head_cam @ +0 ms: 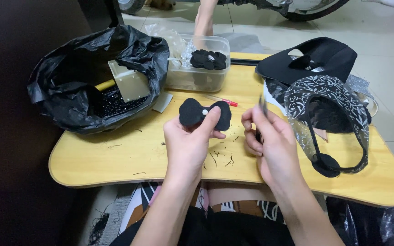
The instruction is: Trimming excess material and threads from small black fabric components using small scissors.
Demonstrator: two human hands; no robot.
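My left hand holds up a black felt bow with a small white bead at its centre, thumb pressed against its lower right lobe. My right hand is beside it, fingers pinched on a thin dark tool that points upward; the tool is blurred. Both hands hover over the front middle of a yellow wooden lap table. Short black thread scraps lie on the wood between my hands.
A black plastic bag with dark beads and a pale box sits at the left. A clear plastic tub holds more black bows. A red-tipped pen lies behind the bow. Patterned clear bags crowd the right.
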